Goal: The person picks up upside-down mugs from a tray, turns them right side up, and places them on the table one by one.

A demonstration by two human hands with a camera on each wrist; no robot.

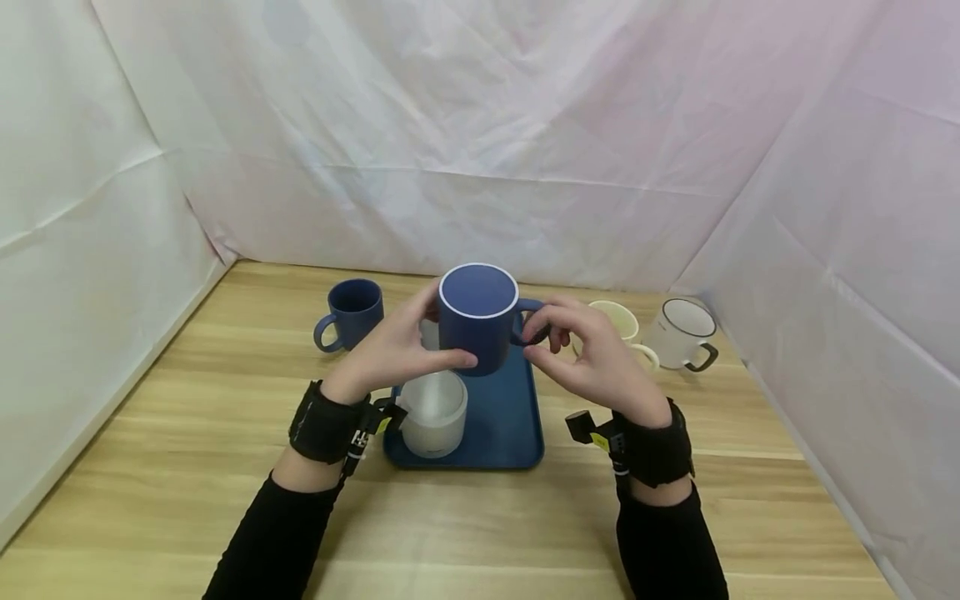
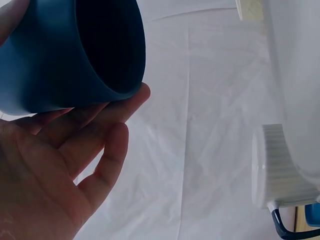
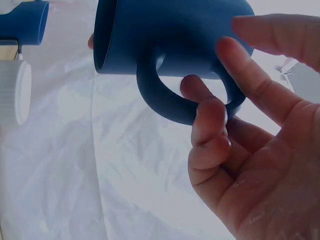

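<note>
Right now, both hands are holding a blue mug (image 1: 478, 321) up in the air, above the far part of a dark blue tray (image 1: 501, 417) that is lying on the wooden table (image 1: 187, 433). The left hand (image 1: 390, 350) is cupping the mug's body from its own side, with the thumb lying across the near wall and the fingers wrapping round behind; the left wrist view is showing the mug resting against those fingers (image 2: 107, 120), its dark opening facing the camera. The right hand (image 1: 588, 354) is pinching the mug's handle (image 3: 172, 97), with fingers curling through and around the loop, as the right wrist view is showing plainly. The mug is sitting upright between the two hands, clear of the tray.

A frosted white cup (image 1: 433, 412) is standing on the near left part of the tray, just below the lifted mug and close to the left wrist. Off the tray, a darker navy mug (image 1: 351, 312) is standing on the table to the left, its handle pointing leftward. To the right, a cream mug (image 1: 618, 325) is standing partly behind the right hand, and a white mug with a dark rim (image 1: 684, 333) is standing just beside it. Black bands are wrapping both wrists over black sleeves.
</note>
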